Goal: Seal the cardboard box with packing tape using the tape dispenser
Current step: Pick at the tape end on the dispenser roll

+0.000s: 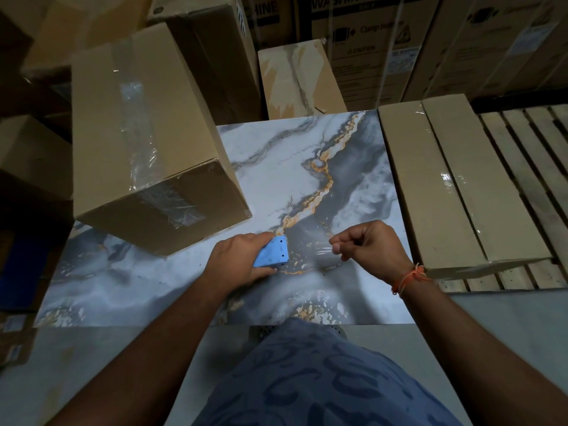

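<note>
A blue tape dispenser [273, 253] is gripped in my left hand [238, 261] just above the marble-patterned table [285, 167]. A strip of clear packing tape [310, 249] stretches from its toothed edge to my right hand [367, 245], whose fingertips pinch the tape's end. A tall cardboard box [144, 142] stands on the table's left part, just beyond my left hand, with clear tape along its top seam and down its near face.
A flat cardboard box [455, 186] with a taped seam lies on the right, over a wooden pallet [531, 155]. More cartons are stacked behind and to the left. The table's near edge runs just in front of my body.
</note>
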Demonstrator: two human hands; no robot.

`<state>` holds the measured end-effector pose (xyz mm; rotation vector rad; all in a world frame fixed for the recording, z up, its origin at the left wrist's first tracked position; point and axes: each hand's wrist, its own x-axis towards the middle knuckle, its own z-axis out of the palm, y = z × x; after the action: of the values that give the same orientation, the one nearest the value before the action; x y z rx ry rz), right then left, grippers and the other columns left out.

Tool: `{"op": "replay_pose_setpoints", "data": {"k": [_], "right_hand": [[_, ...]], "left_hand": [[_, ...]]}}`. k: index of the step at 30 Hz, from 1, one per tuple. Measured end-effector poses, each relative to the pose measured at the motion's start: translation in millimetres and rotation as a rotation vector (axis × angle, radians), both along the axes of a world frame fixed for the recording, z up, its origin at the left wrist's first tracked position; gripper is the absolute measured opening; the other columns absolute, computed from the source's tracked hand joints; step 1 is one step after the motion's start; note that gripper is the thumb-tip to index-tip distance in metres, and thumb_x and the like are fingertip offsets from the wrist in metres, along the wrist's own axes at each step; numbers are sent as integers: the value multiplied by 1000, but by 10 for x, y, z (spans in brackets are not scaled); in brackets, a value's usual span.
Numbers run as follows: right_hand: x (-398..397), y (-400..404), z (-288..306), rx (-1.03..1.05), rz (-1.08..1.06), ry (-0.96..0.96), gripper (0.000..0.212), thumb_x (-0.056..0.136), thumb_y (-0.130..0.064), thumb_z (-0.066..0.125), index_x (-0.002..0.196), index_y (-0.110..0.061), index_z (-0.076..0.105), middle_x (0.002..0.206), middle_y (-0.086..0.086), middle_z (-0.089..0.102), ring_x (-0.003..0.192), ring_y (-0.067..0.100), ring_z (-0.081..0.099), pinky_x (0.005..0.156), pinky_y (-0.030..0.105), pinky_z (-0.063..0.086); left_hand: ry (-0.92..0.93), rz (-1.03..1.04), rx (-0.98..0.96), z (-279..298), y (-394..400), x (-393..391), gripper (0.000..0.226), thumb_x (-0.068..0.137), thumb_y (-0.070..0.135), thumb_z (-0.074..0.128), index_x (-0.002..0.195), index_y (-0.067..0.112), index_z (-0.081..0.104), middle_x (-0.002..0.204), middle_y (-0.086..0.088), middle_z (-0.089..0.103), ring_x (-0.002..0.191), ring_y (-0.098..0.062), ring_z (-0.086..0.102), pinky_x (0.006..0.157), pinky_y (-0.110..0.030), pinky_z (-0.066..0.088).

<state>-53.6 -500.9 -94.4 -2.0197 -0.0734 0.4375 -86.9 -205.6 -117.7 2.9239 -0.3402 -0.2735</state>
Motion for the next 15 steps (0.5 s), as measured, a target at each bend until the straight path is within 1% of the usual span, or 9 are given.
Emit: {"op": "replay_pose_setpoints", "data": {"k": [3, 5, 8, 10, 13, 15], "right_hand": [[7, -88, 12, -21, -22, 2, 7, 84, -4, 76, 85, -9, 81, 81, -3, 78, 56, 3, 69, 59, 9, 52], [24, -154, 8, -31, -47, -1, 7, 83, -4, 76, 85, -9, 81, 81, -2, 78, 58, 7, 71, 60, 10, 54], [19, -256, -46, -56, -72, -13, 6, 82, -6, 78, 82, -11, 82, 79, -1, 79, 62, 17, 74, 69, 23, 60], [1, -319, -102, -71, -96, -3, 7, 81, -5, 77, 81, -11, 82, 77, 0, 79, 64, 21, 75, 72, 29, 61], [-27, -404, -200, -71, -129, 23, 9, 82, -4, 76, 82, -11, 81, 76, 5, 79, 64, 21, 74, 74, 32, 61], [-54, -464, -278, -69, -144, 31, 9, 82, -6, 77, 81, -13, 82, 76, 5, 79, 64, 21, 74, 74, 33, 62]], "left_hand": [[28, -15, 26, 26, -128, 69, 70, 77, 63, 70, 137, 34, 52, 120, 2, 68, 109, -28, 64, 81, -34, 48], [44, -17, 71, 36, -225, 112, 68, 78, 61, 71, 138, 35, 50, 119, 2, 67, 108, -27, 63, 79, -33, 46], [57, -29, 136, 38, -373, 155, 68, 79, 60, 70, 138, 36, 47, 122, 1, 66, 110, -27, 62, 82, -34, 47], [59, -53, 183, 33, -510, 186, 65, 80, 60, 68, 137, 36, 48, 124, 0, 65, 111, -27, 62, 84, -35, 47], [66, -64, 231, -1, -706, 225, 59, 80, 59, 70, 130, 33, 53, 120, -1, 66, 108, -27, 63, 86, -34, 45], [80, -76, 276, -32, -791, 252, 58, 79, 58, 70, 127, 32, 52, 118, -2, 67, 107, -28, 63, 87, -36, 44]]}}
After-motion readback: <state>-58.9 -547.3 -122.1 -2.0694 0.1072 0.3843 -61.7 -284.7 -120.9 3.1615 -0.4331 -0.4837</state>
